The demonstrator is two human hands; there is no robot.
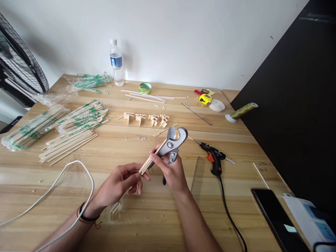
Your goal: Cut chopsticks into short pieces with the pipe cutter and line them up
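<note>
My left hand [122, 183] is closed, pinching the lower ends of a few round wooden chopsticks [146, 166]. My right hand [170, 171] is wrapped around a grey pipe cutter [172, 144], its hooked jaw pointing up and away from me. The right thumb also presses on the chopsticks, which lie slanted along the cutter's side. Part of the cutter's handles is hidden by the right hand. Beyond the hands stand several small stacked pieces built of short stick lengths [140, 119]. Small cut bits [141, 138] are scattered in front of them.
Loose chopsticks [69, 147] and wrapped bundles [35, 127] lie at left. A white cable [91, 182] loops over the left forearm. At right are a glue gun [214, 155], a ruler [197, 180], a phone [275, 218] and a tape measure [204, 99]. A bottle [117, 66] stands behind.
</note>
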